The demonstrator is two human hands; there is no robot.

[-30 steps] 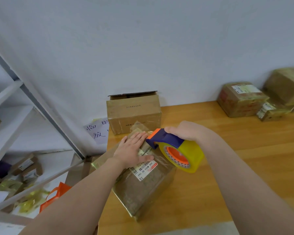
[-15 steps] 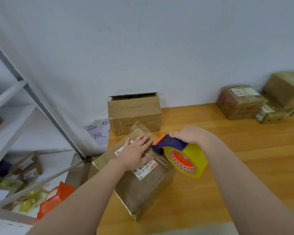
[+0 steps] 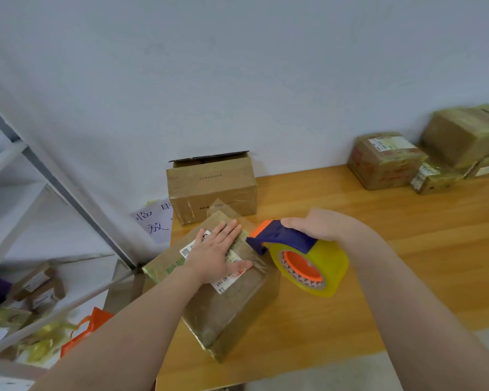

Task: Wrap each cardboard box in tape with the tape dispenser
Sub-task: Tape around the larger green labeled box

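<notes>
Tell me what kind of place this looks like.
Probably a small parcel packing room: taped, labelled cardboard boxes piled on the wooden table, a tape dispenser gripped in the right hand, and metal shelving holding more parcels.

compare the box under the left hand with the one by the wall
The near box, pressed by the left hand, is glossy with tape; the wall box is mostly bare cardboard. The near box carries a white label; the wall box shows none. The near box lies askew and closed; the wall box sits square with a flap raised. Both are brown cardboard on the table.
</notes>
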